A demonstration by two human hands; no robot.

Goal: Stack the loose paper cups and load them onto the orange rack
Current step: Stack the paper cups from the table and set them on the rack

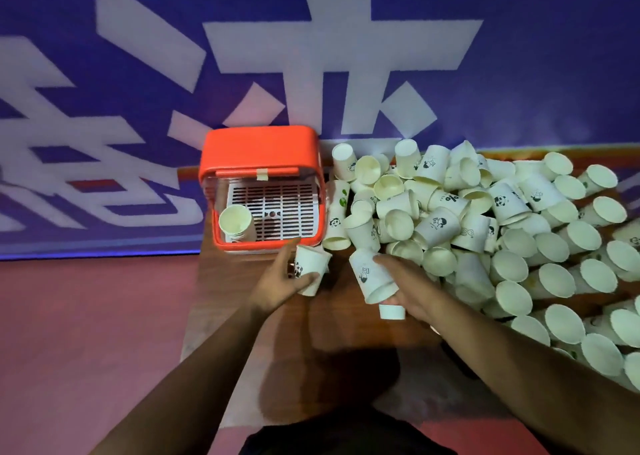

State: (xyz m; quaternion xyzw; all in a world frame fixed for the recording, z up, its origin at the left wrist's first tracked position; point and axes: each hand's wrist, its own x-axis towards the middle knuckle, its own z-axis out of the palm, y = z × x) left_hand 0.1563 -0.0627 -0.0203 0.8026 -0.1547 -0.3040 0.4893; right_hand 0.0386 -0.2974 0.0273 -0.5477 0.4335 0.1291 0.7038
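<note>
White cup point(311, 264) gripped by left hand point(278, 286), second cup point(370, 274) by right hand point(414, 290), both outstretched

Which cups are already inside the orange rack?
The upright stack in the rack's near-left corner, mouth up; all other cups are outside it.

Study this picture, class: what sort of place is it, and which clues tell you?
Probably a drinks or water stand at an event: a purple printed surface with huge white characters lies beyond a brown wooden table heaped with white printed paper cups, beside an orange plastic rack.
</note>
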